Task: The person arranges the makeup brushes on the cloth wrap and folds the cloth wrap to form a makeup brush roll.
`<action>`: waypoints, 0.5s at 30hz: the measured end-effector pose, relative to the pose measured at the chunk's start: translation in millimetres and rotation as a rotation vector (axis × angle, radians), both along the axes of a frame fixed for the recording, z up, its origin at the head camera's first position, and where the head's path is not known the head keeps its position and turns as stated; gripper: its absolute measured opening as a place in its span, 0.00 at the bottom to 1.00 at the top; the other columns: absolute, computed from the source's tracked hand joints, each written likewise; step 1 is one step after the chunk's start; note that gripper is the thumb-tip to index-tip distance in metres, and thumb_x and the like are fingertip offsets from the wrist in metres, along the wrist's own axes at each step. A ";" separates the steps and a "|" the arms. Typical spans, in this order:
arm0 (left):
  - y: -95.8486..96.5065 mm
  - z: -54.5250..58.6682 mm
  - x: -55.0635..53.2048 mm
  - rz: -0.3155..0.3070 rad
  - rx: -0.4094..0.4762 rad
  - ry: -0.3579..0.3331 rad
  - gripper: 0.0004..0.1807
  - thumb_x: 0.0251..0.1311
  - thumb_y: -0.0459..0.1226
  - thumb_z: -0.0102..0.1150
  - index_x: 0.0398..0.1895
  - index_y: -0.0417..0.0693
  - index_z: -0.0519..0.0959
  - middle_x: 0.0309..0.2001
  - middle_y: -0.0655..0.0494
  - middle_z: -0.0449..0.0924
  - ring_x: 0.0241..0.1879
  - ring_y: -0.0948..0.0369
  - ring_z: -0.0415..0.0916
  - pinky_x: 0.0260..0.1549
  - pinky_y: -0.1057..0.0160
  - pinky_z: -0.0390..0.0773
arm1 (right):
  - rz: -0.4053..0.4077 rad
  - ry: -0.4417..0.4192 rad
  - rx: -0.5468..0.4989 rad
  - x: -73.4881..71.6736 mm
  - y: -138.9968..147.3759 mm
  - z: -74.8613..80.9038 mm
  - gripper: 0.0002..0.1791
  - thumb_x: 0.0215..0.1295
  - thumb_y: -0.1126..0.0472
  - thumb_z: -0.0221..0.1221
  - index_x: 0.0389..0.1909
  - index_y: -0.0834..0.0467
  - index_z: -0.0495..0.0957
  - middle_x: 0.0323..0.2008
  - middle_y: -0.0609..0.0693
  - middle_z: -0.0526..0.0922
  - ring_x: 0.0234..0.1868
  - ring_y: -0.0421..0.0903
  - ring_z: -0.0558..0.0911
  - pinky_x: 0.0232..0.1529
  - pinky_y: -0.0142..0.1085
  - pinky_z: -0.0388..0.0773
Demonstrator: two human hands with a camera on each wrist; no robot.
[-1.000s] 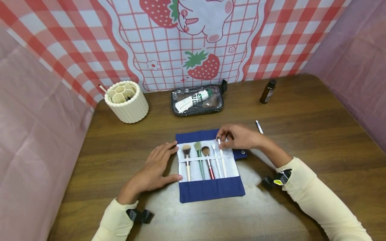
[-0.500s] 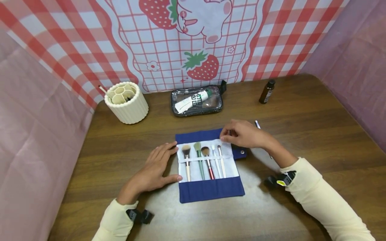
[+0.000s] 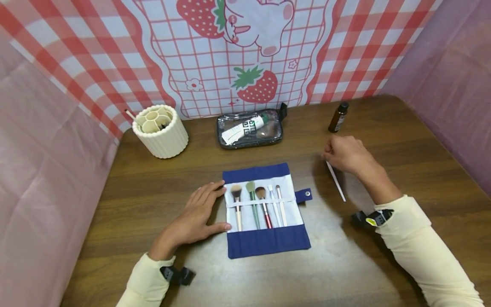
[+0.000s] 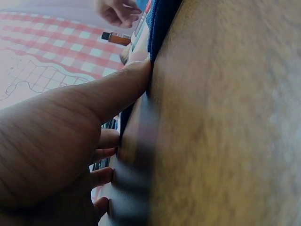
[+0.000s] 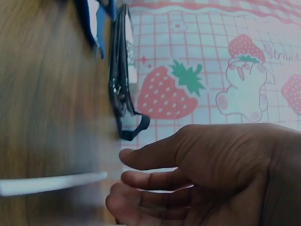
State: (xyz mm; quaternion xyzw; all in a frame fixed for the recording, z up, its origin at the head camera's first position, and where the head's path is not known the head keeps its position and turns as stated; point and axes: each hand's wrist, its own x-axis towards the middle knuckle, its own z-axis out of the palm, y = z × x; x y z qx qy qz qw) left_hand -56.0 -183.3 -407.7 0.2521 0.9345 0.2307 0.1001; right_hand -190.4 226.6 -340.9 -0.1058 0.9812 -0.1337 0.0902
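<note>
A navy makeup brush roll (image 3: pixel 268 244) lies unrolled on the table, its pale lining facing up. Several brushes stand in a row under its elastic band, among them a green brush (image 3: pixel 253 200) and a red-handled brush (image 3: pixel 265 209). My left hand (image 3: pixel 195 215) rests at the roll's left edge, fingers spread, thumb and fingertips on the border. Over at the right, my right hand (image 3: pixel 350 155) hovers at the far end of a loose, slim white brush (image 3: pixel 336 182). In the right wrist view its loosely bent fingers are a little apart from the white handle (image 5: pixel 51 182).
Behind the roll sits a clear zip pouch (image 3: pixel 250 128) with a white tube inside. A ribbed cream brush holder (image 3: pixel 163 136) stands back left, and a dark brown bottle (image 3: pixel 338 117) back right. The roll's snap tab (image 3: pixel 304 195) sticks out to the right.
My right hand has left the rightmost brush in the roll and moved right to the loose white brush. That rightmost brush now lies under the band, its tip uncovered. The left hand stays put.
</note>
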 end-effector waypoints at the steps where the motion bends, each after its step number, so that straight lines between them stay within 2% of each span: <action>1: -0.1 0.1 0.0 0.000 0.000 0.002 0.52 0.60 0.61 0.64 0.78 0.45 0.55 0.80 0.54 0.43 0.78 0.51 0.39 0.74 0.45 0.40 | -0.004 -0.020 0.017 -0.6 2.1 -0.6 0.17 0.67 0.56 0.61 0.20 0.56 0.72 0.19 0.49 0.71 0.23 0.48 0.71 0.22 0.40 0.64; 6: 0.2 0.1 -0.2 -0.002 -0.002 0.003 0.52 0.60 0.62 0.63 0.78 0.45 0.55 0.80 0.54 0.43 0.78 0.51 0.40 0.74 0.45 0.40 | -0.006 -0.096 0.067 -1.7 8.2 -8.2 0.19 0.67 0.55 0.62 0.16 0.54 0.73 0.19 0.50 0.72 0.24 0.49 0.72 0.22 0.39 0.66; 15: 0.1 -1.3 -0.3 0.004 -0.008 0.009 0.53 0.60 0.62 0.63 0.79 0.44 0.55 0.80 0.54 0.43 0.78 0.50 0.39 0.74 0.44 0.41 | 0.044 -0.033 0.066 -3.4 8.8 -21.2 0.22 0.66 0.56 0.61 0.13 0.52 0.66 0.17 0.50 0.69 0.25 0.52 0.72 0.25 0.43 0.66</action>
